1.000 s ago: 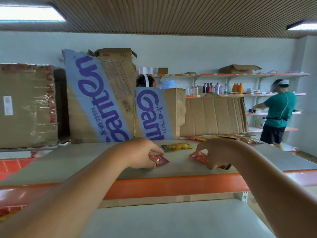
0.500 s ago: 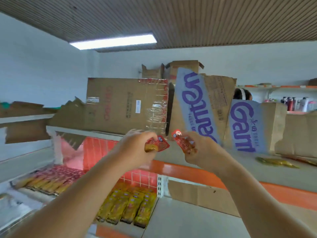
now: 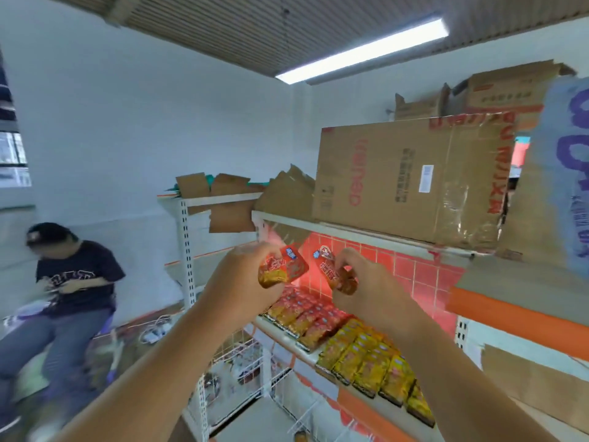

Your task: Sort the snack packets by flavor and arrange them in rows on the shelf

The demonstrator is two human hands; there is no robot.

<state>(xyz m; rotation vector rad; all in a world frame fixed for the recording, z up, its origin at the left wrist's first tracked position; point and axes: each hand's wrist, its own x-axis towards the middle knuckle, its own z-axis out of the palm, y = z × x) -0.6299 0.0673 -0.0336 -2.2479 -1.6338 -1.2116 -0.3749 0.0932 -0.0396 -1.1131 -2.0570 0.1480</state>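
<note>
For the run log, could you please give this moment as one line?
left hand: holds red packet | right hand: holds second red packet | shelf: red rows, yellow rows

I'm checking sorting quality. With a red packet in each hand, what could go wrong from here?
The red packet in the left hand or the second red packet in the right hand could land in the yellow row, which lies beside the red row. Dropping them might knock those rows askew.

Packet rows (image 3: 318,317) filled the lower shelf (image 3: 296,352) at five o'clock. A cardboard box (image 3: 398,180) blocked my two o'clock; nine lay open.
</note>
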